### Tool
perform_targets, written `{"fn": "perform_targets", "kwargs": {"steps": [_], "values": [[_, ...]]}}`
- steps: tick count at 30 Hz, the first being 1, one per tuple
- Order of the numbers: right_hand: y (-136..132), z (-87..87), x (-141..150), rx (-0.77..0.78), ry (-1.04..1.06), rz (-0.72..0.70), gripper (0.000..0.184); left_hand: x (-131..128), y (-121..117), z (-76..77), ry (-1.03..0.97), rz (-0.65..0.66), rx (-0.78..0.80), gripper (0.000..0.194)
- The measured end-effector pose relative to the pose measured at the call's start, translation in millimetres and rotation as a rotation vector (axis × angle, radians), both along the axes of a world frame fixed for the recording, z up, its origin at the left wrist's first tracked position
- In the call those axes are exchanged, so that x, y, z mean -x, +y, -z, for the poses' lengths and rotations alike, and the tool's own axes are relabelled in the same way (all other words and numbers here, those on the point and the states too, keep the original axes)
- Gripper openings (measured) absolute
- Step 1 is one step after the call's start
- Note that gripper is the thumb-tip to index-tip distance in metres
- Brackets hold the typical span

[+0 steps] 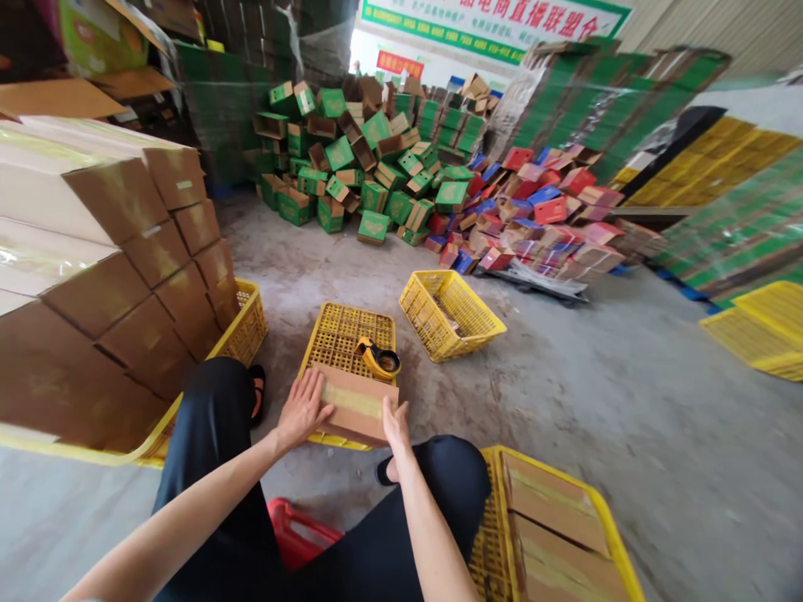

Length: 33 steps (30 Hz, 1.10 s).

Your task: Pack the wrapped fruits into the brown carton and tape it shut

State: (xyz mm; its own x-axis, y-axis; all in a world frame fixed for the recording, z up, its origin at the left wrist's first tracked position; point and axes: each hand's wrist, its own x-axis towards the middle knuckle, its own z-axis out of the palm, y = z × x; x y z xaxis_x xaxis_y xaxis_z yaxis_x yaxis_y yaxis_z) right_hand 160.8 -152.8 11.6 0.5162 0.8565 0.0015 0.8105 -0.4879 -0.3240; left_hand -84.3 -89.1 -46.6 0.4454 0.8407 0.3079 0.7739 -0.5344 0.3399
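Observation:
A taped cardboard box [355,403] lies on the near part of an upturned yellow plastic crate [319,339] in front of me. My left hand [304,410] is pressed to the box's left end, its thumb reaching over the top. At the right end, my right hand [395,422] grips the box with the thumb at the upper edge; some of its fingers are hidden. Clear or yellowish tape runs along the top of the box. Just beyond it, a yellow and black tape dispenser [378,358] rests on the same crate.
Stacked cardboard boxes [141,251] fill a yellow crate to my left. A crate of taped boxes [558,527] stands at my right knee. Ahead are another yellow crate [452,318], heaped green boxes [376,180] and red and blue boxes [533,209]. Beneath me shows a red stool [301,535].

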Motion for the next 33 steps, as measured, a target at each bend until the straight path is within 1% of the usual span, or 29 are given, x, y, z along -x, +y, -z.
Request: {"fn": "perform_targets", "kwargs": {"steps": [2, 3, 5, 6, 8, 11, 14, 20, 22, 26, 29, 31, 33], "values": [[-3.9, 2.5, 16.4, 0.012, -0.038, -0.022, 0.077, -10.3, -5.7, -3.9, 0.069, 0.079, -0.079, 0.069], [-6.0, 3.7, 25.8, 0.018, -0.057, -0.077, 0.072, -15.1, -8.6, -5.5, 0.09, 0.096, -0.101, 0.065], [-9.7, 6.1, 44.0, 0.042, -0.118, -0.305, 0.062, -22.8, -13.9, -7.5, 0.115, 0.114, -0.131, 0.058], [-11.1, 7.2, 51.6, 0.055, -0.135, -0.381, 0.06, -25.2, -15.9, -8.0, 0.122, 0.12, -0.139, 0.056], [-12.6, 8.8, 61.6, 0.081, -0.167, -0.436, 0.058, -27.1, -18.0, -8.6, 0.13, 0.13, -0.142, 0.053], [-12.5, 8.7, 63.7, 0.114, -0.201, -0.444, 0.061, -24.0, -16.7, -9.4, 0.139, 0.144, -0.13, 0.054], [-13.5, 6.4, 56.9, 0.146, -0.222, -0.418, 0.064, -18.0, -12.1, -10.5, 0.141, 0.142, -0.119, 0.056], [-25.4, 6.6, 39.1, 0.199, -0.232, -0.239, 0.071, -2.0, -1.1, -16.0, 0.136, 0.043, -0.099, 0.056], [-29.6, 9.3, 34.2, 0.197, -0.233, -0.214, 0.074, 4.2, 1.9, -18.0, 0.139, 0.008, -0.093, 0.058], [-33.5, 16.3, 29.0, 0.152, -0.248, -0.224, 0.078, 8.0, 5.3, -18.7, 0.147, -0.027, -0.086, 0.061], [-32.3, 19.7, 31.6, 0.096, -0.283, -0.246, 0.077, -1.7, 2.7, -16.3, 0.139, -0.031, -0.088, 0.061], [-29.9, 20.4, 37.0, 0.061, -0.303, -0.292, 0.073, -12.0, -2.1, -13.8, 0.125, -0.003, -0.095, 0.057], [-26.4, 20.3, 44.2, 0.037, -0.3, -0.38, 0.063, -21.8, -7.9, -11.6, 0.115, 0.064, -0.098, 0.053]]}}
